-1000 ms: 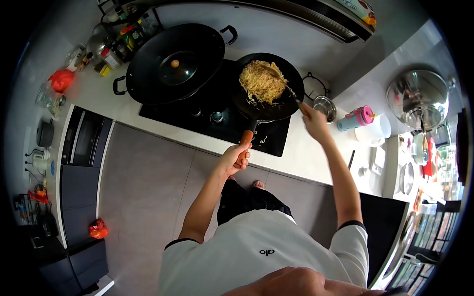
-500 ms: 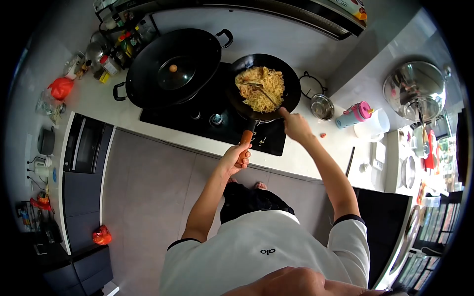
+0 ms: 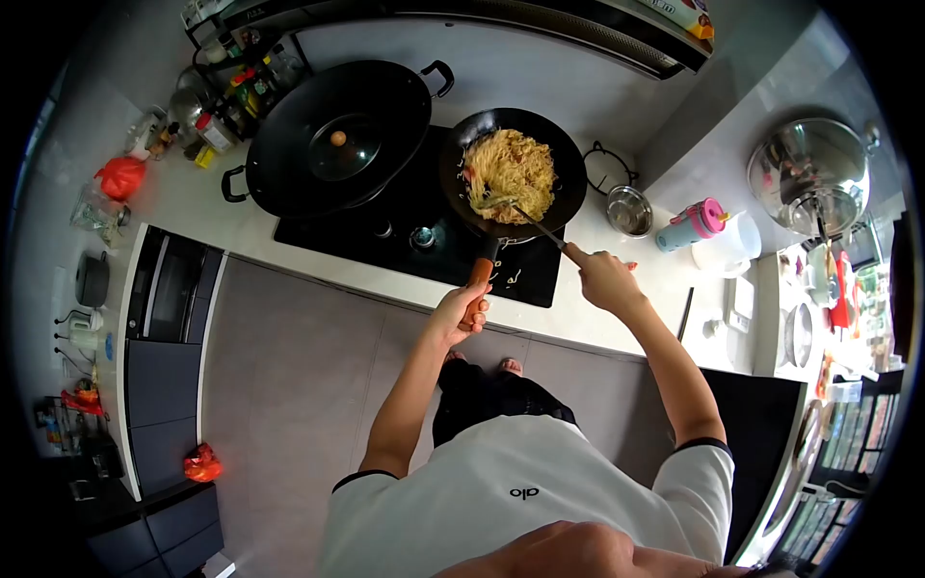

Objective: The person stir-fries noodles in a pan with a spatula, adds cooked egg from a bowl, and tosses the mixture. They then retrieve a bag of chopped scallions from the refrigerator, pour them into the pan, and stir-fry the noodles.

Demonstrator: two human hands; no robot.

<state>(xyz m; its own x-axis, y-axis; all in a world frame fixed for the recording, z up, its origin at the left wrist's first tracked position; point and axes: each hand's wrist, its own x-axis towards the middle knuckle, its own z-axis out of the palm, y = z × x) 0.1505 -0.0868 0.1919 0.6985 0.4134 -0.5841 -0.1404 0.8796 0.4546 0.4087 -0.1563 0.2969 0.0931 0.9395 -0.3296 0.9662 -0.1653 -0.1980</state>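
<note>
My left hand is wrapped round the wooden handle of a black frying wok on the right side of the stove. Noodles with small reddish bits fill the middle of this wok. In my right hand is the wooden handle of a spatula. Its metal head rests low in the noodles, near the wok's front wall, partly covered by them. A few loose noodle strands lie on the black stove top beside the handle.
A larger two-handled wok with an egg in it stands on the left. Right of the stove are a metal bowl, a pink-lidded cup and a white container. Seasoning bottles crowd the back left corner.
My right hand has moved right and toward me, drawing the spatula head from the noodles' middle to their near edge. The noodles have shifted. My left hand stays on the handle.
</note>
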